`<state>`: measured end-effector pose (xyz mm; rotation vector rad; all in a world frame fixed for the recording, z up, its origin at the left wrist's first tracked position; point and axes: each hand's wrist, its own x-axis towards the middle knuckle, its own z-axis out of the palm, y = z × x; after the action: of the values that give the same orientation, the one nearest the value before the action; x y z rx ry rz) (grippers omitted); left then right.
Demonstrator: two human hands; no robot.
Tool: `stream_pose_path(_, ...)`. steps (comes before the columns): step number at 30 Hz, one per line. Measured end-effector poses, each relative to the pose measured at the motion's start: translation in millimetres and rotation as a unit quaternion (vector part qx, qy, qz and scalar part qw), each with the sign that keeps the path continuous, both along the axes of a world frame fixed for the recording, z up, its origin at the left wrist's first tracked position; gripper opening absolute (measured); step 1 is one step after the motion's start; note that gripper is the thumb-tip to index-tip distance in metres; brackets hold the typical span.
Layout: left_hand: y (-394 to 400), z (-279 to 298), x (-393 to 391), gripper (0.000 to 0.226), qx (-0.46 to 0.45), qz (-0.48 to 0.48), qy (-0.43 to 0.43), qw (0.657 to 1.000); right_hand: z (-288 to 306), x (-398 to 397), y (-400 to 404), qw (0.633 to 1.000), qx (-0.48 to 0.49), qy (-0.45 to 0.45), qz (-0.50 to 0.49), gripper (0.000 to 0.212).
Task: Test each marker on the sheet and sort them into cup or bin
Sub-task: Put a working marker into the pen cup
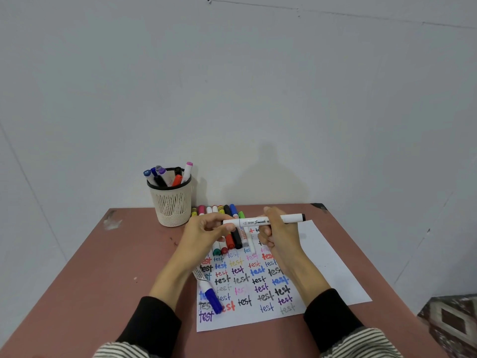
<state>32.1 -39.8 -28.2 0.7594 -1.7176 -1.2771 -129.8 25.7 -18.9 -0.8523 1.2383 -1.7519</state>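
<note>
While both hands hold one white marker [263, 221] level above the sheet [325, 262], the likeliest slip is at its left end: the left hand [206, 232] pinches that end, and if it is the cap being pulled, a sudden release could jerk the marker out of the right hand [277, 235] or streak ink across the written rows. I cannot tell whether the cap is on or already loose. Another risk is a hand dropping onto the row of markers [227, 228] lying just beneath and rolling them toward the table [124, 267] edge.

From the head view, the right hand's fingers are curled round the marker's middle, with its black-tipped right end sticking out past the hand. The left fingertips are pressed together on the opposite end, so the barrel spans the gap between both grips.

Below, the sheet is covered with "test" in many colours at its left and near part; its right part is bare. A blue marker [213, 297] lies on the sheet's near left corner, under the left wrist. The cup [171, 205], already holding several markers, stands at the far left, near the row. No bin is in sight.
</note>
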Motion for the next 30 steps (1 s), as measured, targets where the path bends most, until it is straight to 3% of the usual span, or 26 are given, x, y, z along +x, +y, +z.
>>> stream_pose_path(10, 4.9, 3.3, -13.5, 0.021, 0.130, 0.031, 0.160, 0.978, -4.7, -11.7, -4.1, 0.990, 0.034, -0.124, 0.052, 0.020)
stream_pose_path(15, 1.3, 11.4, -1.9, 0.019, 0.162, 0.102, 0.263, 0.946, -6.8, -33.3, -5.2, 0.976, -0.002, -0.213, -0.049, 0.019)
stream_pose_path(16, 0.5, 12.4, 1.3, 0.018, 0.146, 0.126, 0.261, 0.946, -7.6, -38.3, -3.5, 0.982, 0.006, -0.164, -0.091, 0.017)
stream_pose_path(18, -1.1, 11.6, 5.4, 0.017, 0.111, 0.173, 0.241, 0.949, -14.6, -44.5, -0.5, 0.979, 0.070, 0.081, -0.174, 0.014)
stream_pose_path(20, -0.9, 11.2, 5.9, 0.017, 0.069, 0.218, 0.206, 0.952, -24.6, -42.2, 2.0, 0.919, 0.112, 0.325, -0.191, 0.012)
stream_pose_path(23, 2.2, 11.4, 2.7, 0.019, -0.005, 0.250, 0.146, 0.957, -40.8, -35.8, -3.3, 0.811, 0.174, 0.552, -0.091, 0.039)
stream_pose_path(26, 8.7, 13.1, 0.5, 0.019, -0.044, 0.251, 0.132, 0.958, -46.2, -33.0, -5.5, 0.734, 0.242, 0.634, 0.000, 0.053)
stream_pose_path(30, 16.8, 22.4, 0.0, 0.018, -0.093, 0.268, 0.137, 0.949, -47.0, -33.3, -5.9, 0.724, 0.256, 0.641, 0.014, 0.053)
